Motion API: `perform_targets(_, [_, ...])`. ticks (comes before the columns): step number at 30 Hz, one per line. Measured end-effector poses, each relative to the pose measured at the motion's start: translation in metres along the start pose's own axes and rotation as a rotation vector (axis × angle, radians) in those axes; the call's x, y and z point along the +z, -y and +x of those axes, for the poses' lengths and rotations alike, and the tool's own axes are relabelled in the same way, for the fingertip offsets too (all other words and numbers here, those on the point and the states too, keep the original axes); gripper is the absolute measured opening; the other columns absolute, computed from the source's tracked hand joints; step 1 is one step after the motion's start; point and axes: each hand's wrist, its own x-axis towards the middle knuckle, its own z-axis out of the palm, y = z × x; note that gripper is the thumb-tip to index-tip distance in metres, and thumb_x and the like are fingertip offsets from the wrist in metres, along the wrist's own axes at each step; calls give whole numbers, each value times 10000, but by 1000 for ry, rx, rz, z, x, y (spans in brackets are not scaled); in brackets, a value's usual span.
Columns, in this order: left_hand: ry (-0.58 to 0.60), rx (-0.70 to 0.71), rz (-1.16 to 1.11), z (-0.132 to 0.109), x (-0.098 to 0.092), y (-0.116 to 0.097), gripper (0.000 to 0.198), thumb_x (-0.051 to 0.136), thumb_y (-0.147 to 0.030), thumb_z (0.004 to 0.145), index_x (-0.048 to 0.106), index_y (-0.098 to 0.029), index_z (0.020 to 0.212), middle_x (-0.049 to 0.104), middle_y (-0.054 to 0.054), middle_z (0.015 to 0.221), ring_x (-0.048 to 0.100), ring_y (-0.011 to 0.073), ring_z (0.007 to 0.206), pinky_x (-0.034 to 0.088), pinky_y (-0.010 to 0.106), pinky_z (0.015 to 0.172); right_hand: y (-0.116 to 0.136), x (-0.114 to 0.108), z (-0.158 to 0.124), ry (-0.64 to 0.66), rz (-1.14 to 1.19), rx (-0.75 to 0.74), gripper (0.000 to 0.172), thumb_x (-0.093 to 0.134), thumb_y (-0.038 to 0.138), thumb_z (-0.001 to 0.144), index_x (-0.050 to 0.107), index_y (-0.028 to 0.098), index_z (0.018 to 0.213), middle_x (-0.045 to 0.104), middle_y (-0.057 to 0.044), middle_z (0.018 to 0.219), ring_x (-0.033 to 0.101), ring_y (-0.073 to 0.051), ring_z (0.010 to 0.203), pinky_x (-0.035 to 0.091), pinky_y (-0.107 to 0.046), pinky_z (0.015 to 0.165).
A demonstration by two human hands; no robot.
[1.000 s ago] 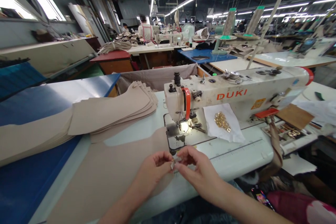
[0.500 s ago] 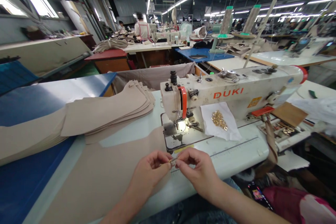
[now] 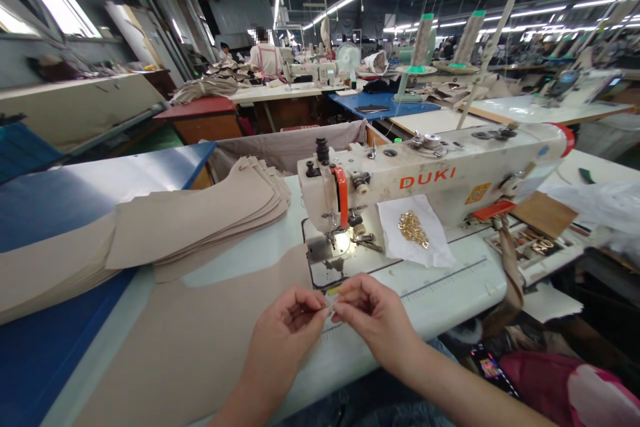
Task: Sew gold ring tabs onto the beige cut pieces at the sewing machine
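My left hand (image 3: 285, 333) and my right hand (image 3: 383, 327) meet fingertip to fingertip over the front edge of the sewing table. Both are closed in a pinch around something tiny, mostly hidden by the fingers. Just beyond them stands a white sewing machine (image 3: 435, 177) with its needle area lit. On a white sheet (image 3: 443, 250) against the machine lies a heap of small gold metal rings (image 3: 413, 229). A large beige panel (image 3: 210, 340) lies flat on the table, under and left of my left hand.
A stack of beige panels (image 3: 200, 217) lies at the left, partly over a blue table (image 3: 30, 373). To the right, a tray (image 3: 525, 263) holds small metal parts. Thread cones (image 3: 467, 40) stand behind the machine. A person (image 3: 265, 59) sits farther back.
The view has shifted slightly. My hands stay pinched together; the small thing between them, seen as a short strip before, is now more covered by my fingers.
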Motion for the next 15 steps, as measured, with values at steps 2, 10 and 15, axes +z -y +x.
perform_targets(2, [-4,41,38,-2,-1,2,133,686,-247,610,567,-186,617,661,0,684,637,133,662,541,217,649,1,-3,1,40,8,9,100,656,238,745,635,175,820,670,-2,715,629,-141,652,473,-239,632])
perform_targets(10, [-18,191,202,-1,-1,2,83,630,-243,675,569,-200,640,659,-8,694,637,126,664,556,224,689,14,-6,2,54,-414,-85,121,577,144,801,685,174,755,665,1,689,598,-127,648,424,-207,607])
perform_targets(15, [-18,241,285,0,4,5,97,591,-262,712,554,-204,644,662,-4,714,643,133,691,555,246,727,12,-7,6,43,-489,-97,142,554,133,812,682,176,768,665,2,689,599,-128,648,414,-204,603])
